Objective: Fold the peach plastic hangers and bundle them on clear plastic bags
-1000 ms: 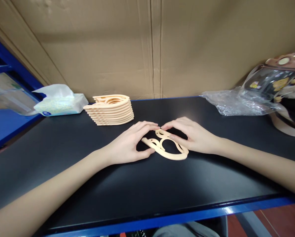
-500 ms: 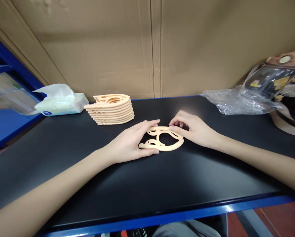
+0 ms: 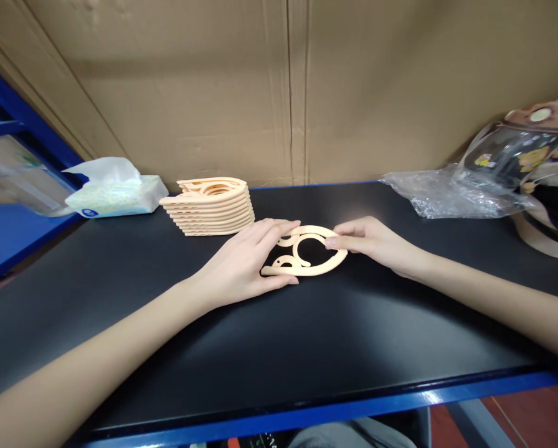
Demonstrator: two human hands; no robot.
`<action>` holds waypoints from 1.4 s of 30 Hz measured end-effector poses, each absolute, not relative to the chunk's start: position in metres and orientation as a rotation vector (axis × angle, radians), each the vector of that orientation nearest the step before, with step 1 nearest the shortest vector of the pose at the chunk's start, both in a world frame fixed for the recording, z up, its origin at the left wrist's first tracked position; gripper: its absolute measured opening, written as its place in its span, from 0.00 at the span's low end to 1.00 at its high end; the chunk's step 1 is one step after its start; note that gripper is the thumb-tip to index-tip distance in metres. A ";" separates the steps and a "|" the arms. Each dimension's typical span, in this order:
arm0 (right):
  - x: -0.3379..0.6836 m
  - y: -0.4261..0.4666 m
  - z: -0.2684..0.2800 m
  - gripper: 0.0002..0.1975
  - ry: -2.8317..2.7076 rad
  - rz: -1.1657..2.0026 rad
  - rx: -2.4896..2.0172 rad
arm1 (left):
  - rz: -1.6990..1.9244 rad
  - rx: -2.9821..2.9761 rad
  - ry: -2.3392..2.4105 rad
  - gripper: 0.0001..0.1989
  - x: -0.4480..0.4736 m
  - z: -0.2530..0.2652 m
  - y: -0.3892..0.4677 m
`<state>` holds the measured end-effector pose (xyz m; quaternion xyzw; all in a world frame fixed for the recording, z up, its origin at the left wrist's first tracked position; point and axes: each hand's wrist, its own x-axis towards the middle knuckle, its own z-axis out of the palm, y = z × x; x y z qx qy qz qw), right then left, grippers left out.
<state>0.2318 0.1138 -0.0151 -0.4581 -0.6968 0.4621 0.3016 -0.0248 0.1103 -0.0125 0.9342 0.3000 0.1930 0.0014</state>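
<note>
A peach-coloured plastic folding clothes hanger (image 3: 317,269), folded into a loop with curled inner parts, is between my two hands above the black table. My left hand (image 3: 248,258) wraps its left end, fingers along the far side and thumb along the near side. At the rounded right end, my right hand (image 3: 370,241) pinches the rim, thumb on top and the other fingers behind. Just beyond my left hand stands a neat stack of matching folded hangers (image 3: 211,214).
A tissue pack (image 3: 118,196) lies at the back left beside a blue rack (image 3: 8,129). Crumpled clear plastic (image 3: 456,193) and a clear strapped bag (image 3: 507,152) are at the back right. A cardboard wall (image 3: 204,93) closes off the far side; the table's blue front edge (image 3: 307,414) is near me.
My right hand has closed its pinch on the hanger's right end. The hanger's right side has shifted slightly away from me and its far arm sits differently. My left hand keeps its hold.
</note>
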 end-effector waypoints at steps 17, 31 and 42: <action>0.233 0.113 -0.015 0.17 -1.782 1.351 -1.230 | 0.618 3.001 0.922 0.35 -0.026 -0.011 0.107; 0.231 0.111 -0.012 0.18 -1.854 1.331 -1.189 | 0.602 3.079 0.898 0.34 -0.021 -0.008 0.100; 0.243 0.126 -0.026 0.21 -2.249 0.535 -1.086 | 0.808 2.845 1.131 0.37 -0.033 0.031 0.104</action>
